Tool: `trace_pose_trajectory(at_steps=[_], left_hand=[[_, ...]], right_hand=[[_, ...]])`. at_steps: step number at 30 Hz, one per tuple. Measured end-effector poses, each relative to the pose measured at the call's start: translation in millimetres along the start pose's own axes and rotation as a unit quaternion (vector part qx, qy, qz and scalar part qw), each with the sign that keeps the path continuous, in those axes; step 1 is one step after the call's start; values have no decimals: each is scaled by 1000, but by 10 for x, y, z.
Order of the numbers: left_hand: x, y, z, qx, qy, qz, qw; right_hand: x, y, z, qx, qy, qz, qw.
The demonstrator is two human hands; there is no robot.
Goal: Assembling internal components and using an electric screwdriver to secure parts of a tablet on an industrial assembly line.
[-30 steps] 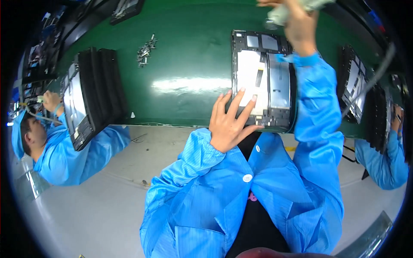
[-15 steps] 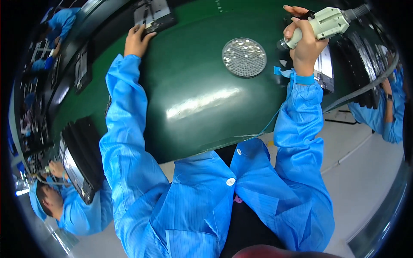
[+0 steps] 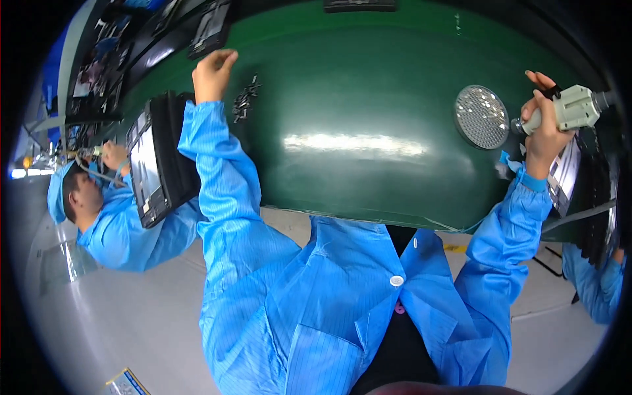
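Note:
At the far left of the green table, my left hand (image 3: 213, 74) is raised with its fingers curled together. Anything in the fingers is too small or hidden to make out. Just right of that wrist lies a loose pile of small dark parts (image 3: 247, 100). Beyond the fingertips is a dark-framed flat device (image 3: 210, 29). At the right, my right hand (image 3: 544, 135) is wrapped round a pale power screwdriver (image 3: 576, 108), its tip pointing left. Close to the tip lies a round dimpled plate (image 3: 482, 117) with shiny bits across it.
A dark flat object (image 3: 359, 5) stands at the table's far edge. Left, a co-worker (image 3: 125, 227) in blue sits by a black-framed panel (image 3: 146, 168). Right of my right wrist are another panel (image 3: 565, 172) and a grey cable (image 3: 579, 216). Another person's blue sleeve (image 3: 586, 280) shows lower right.
The view has turned left, so the round plate sits further right. My left hand has come off the flat device and closed its fingers. The dark pile now shows. My right hand keeps the screwdriver.

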State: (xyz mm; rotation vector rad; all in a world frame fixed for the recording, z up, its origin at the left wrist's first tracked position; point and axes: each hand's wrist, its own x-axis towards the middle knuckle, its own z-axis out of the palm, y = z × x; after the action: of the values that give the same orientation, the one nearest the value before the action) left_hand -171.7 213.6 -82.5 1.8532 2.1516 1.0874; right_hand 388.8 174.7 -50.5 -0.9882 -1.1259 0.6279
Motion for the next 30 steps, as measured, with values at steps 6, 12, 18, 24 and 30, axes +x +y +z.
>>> trace_pose_trajectory(at_steps=[6, 12, 18, 24, 30], left_hand=[[-343, -224, -141, 60, -150, -82, 983], [-278, -499, -47, -19, -259, -38, 965], [-242, -579, -42, -64, -272, -17, 960], [-69, -877, 20, -43, -300, -47, 952], [-183, -1084, 34, 10, -206, -7, 978]], right_hand=[[-134, 28, 221, 38, -32, 3, 999], [-185, -18, 186, 33, -29, 4, 999], [-162, 66, 222, 9, -50, -3, 999], [-143, 232, 336, 136, -104, 22, 985], [-95, 404, 413, 122, -125, 36, 984]])
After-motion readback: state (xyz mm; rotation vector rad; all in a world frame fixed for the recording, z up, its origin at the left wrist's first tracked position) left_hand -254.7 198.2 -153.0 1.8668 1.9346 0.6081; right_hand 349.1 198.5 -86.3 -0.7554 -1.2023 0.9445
